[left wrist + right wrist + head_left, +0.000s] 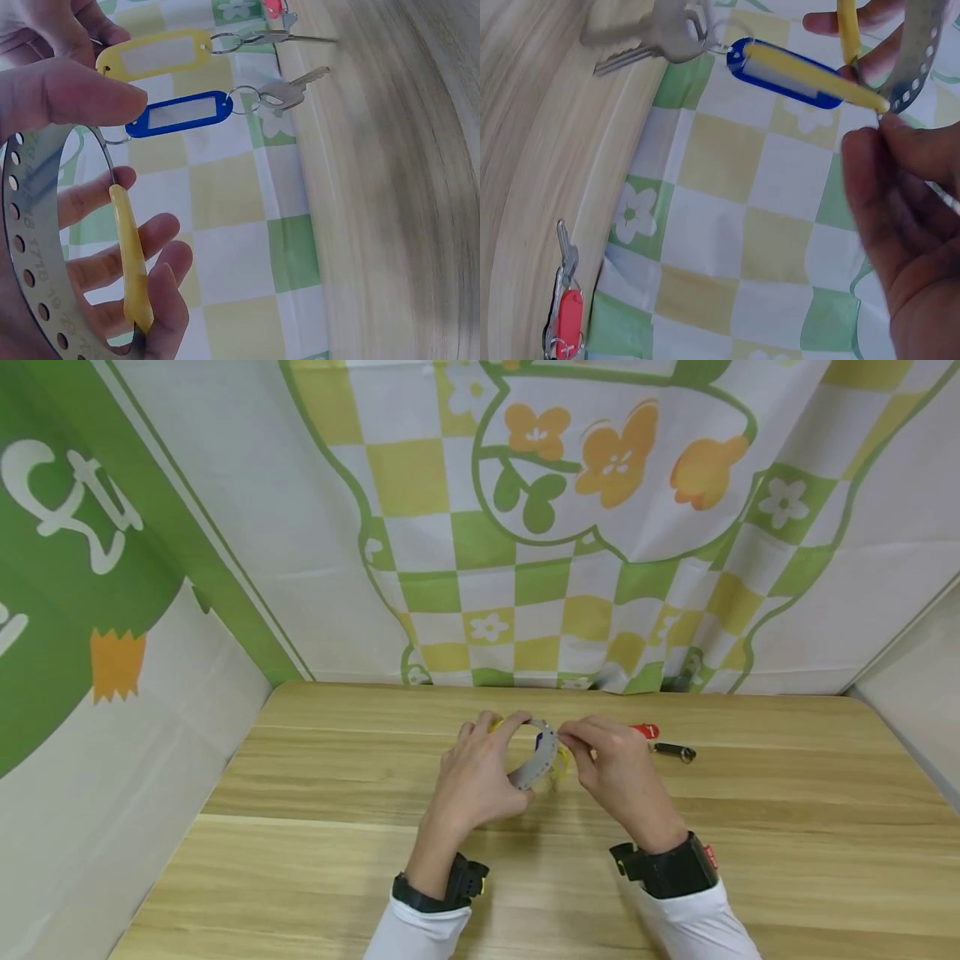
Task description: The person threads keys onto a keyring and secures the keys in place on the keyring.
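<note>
My left hand (pixel 476 768) grips a flat metal key hoop (pixel 536 764) stamped with numbers and punched with holes. Its yellow handle (pixel 129 255) lies within the left fingers. A blue key tag (pixel 184 114) hangs by a small ring from the hoop's thin wire, with a silver key (pixel 289 90) at its far end. My right hand (pixel 618 768) pinches the end of a yellow key tag (pixel 154 54) right beside the hoop. Another key (pixel 274 36) dangles from the yellow tag. In the right wrist view the yellow tag overlaps the blue one.
Beyond the right hand, a red key tag (pixel 568 315) with a key (pixel 568 255) and a dark fob (pixel 675 751) lie on the wooden table (pixel 337 860). A checked, flowered curtain (pixel 547 585) hangs behind the table's far edge.
</note>
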Demonstrator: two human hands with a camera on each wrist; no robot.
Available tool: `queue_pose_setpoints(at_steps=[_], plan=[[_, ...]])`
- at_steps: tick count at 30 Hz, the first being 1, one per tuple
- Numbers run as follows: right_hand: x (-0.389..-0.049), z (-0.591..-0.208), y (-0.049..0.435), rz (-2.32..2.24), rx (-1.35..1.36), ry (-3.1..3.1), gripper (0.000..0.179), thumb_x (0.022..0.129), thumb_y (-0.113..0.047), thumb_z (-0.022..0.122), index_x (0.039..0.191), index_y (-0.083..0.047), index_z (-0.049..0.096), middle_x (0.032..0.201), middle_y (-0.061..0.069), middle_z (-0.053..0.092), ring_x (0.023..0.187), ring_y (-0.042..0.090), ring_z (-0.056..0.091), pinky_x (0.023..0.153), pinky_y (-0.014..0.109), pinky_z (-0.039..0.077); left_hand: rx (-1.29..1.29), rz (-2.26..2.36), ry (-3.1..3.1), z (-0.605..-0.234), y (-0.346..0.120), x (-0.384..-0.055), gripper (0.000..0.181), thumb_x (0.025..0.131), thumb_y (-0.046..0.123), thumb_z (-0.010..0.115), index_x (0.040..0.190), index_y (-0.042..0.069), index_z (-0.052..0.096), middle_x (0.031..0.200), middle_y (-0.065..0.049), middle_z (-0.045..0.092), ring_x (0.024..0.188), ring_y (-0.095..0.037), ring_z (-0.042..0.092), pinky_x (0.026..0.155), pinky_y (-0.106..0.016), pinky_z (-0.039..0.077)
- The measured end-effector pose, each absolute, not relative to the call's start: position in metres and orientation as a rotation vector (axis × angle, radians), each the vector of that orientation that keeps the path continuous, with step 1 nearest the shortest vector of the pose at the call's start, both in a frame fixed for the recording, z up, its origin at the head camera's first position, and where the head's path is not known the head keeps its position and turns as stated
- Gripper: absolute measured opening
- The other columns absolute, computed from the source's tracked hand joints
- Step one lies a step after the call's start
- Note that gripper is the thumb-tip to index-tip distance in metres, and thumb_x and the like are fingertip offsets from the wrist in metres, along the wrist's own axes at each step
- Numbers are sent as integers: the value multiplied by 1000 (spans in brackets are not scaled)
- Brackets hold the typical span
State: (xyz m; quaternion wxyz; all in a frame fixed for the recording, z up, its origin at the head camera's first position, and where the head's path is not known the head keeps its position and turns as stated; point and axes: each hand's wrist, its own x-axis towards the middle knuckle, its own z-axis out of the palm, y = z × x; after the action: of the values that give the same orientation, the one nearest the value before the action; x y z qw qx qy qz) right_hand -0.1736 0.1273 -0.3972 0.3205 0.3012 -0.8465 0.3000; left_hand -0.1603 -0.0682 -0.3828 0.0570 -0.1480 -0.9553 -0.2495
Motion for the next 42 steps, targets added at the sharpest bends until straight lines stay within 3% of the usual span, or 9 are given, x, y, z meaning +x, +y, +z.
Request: queue_pose_setpoints(at_steps=[10, 31, 42], plan=[[-169, -393, 119, 843, 597, -2267, 9, 82, 5, 77, 91, 1, 76, 80, 10, 73, 65, 16, 69, 57, 31, 55, -353, -796, -2886, -383, -64, -160, 89, 64, 27, 83, 148, 28, 52, 139, -16, 54, 115, -37, 55, 70, -53, 50], [-172, -395, 126, 804, 780, -2180, 14, 77, 9, 81, 88, 1, 77, 78, 7, 69, 63, 14, 63, 54, 30, 50, -421, -762, -2882, -382, -67, -159, 89, 63, 23, 83, 147, 26, 53, 137, -14, 54, 115, -36, 54, 70, -50, 49], [-167, -395, 117, 883, 586, -2228, 11, 83, 6, 78, 93, 2, 77, 81, 11, 72, 67, 16, 69, 59, 31, 56, -345, -797, -2872, -381, -64, -158, 89, 65, 27, 84, 148, 28, 52, 139, -15, 54, 116, -36, 55, 72, -54, 50]])
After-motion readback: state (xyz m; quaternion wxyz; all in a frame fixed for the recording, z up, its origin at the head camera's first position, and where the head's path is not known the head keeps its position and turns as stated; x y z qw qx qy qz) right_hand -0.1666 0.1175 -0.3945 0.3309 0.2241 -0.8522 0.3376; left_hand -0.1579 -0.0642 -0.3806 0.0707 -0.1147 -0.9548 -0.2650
